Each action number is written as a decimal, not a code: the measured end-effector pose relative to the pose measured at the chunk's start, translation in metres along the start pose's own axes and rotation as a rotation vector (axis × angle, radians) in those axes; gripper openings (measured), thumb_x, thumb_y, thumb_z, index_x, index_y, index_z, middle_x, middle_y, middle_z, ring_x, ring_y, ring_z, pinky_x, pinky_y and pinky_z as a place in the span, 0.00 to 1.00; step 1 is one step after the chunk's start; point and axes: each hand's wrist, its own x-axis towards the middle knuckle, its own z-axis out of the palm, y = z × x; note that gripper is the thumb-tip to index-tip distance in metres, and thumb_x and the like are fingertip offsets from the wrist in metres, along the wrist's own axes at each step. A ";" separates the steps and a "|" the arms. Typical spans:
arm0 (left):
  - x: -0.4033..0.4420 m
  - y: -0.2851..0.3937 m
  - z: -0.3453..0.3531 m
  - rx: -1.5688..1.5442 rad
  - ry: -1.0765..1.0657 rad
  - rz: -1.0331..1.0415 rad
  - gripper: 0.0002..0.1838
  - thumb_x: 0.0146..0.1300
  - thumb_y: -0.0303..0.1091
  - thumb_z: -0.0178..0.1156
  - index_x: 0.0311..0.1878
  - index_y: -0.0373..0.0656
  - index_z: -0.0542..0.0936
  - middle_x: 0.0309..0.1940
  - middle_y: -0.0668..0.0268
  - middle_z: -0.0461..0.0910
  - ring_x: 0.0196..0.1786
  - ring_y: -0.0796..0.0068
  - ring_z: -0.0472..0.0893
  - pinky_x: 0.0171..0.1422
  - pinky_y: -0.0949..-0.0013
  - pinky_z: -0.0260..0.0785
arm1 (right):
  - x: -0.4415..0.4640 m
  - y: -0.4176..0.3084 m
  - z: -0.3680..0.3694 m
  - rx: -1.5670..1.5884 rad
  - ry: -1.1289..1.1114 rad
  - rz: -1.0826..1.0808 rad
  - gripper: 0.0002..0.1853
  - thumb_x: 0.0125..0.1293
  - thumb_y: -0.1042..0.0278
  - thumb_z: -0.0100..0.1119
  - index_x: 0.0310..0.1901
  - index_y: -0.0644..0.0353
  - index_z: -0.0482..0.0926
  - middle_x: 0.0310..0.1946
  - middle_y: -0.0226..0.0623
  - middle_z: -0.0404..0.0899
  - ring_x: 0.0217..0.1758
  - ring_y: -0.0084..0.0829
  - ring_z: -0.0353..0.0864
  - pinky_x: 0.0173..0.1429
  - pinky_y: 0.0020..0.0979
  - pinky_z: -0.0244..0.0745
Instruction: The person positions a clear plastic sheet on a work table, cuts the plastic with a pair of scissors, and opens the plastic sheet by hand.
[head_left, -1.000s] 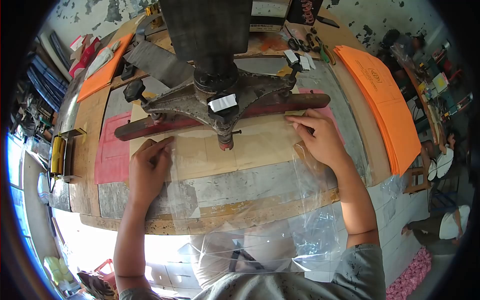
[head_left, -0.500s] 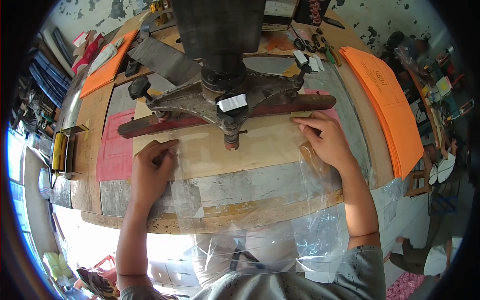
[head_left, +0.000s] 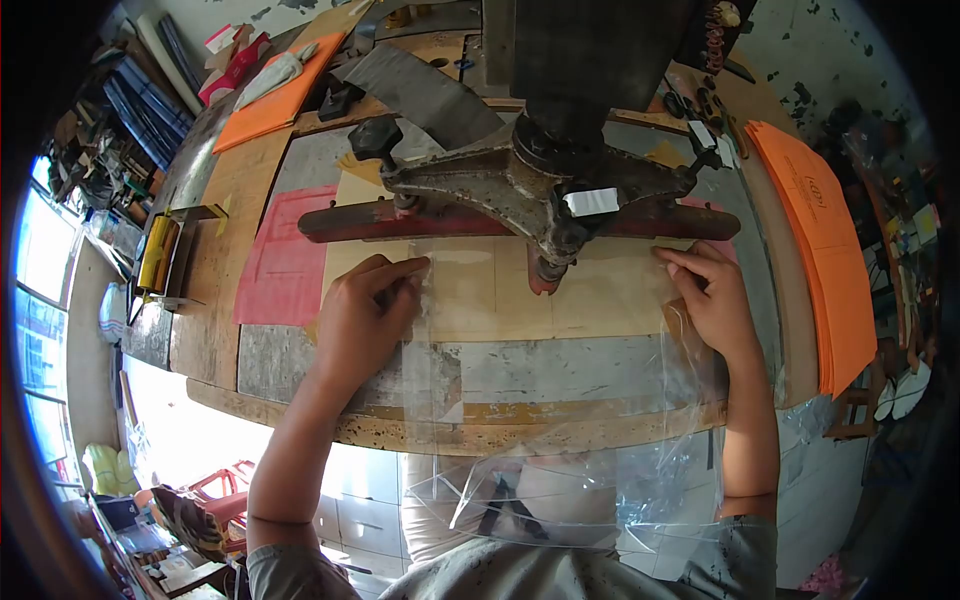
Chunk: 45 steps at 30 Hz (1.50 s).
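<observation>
Between my two hands stretches a clear plastic sheet (head_left: 640,440), its far edge on the tan board (head_left: 480,295) and its near part hanging over the table's front edge toward my lap. My left hand (head_left: 368,315) pinches the sheet's left far corner with thumb and forefinger. At the right far corner, my right hand (head_left: 712,295) has its fingertips closed on the film. Both hands are just in front of a long dark-red metal bar (head_left: 640,220), part of a heavy cast press head (head_left: 460,190). The bar hides the sheet's farthest edge, if it reaches beneath.
A pink sheet (head_left: 285,255) lies left of the board. Stacked orange sheets (head_left: 815,240) line the right edge; more orange sheets (head_left: 250,120) lie at the back left. A roll of amber tape (head_left: 158,255) sits in a holder at left. Scissors and tools lie at the back right.
The camera has turned left, so the press and table appear farther right. Both hands keep their pinch on the plastic sheet near the bar, with little visible movement.
</observation>
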 end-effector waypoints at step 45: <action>0.001 -0.005 0.003 0.016 0.077 0.079 0.13 0.67 0.31 0.61 0.51 0.42 0.88 0.31 0.59 0.80 0.28 0.64 0.80 0.37 0.62 0.72 | 0.001 -0.003 0.001 -0.007 0.005 0.007 0.13 0.73 0.76 0.60 0.56 0.61 0.87 0.41 0.39 0.83 0.44 0.32 0.83 0.52 0.30 0.76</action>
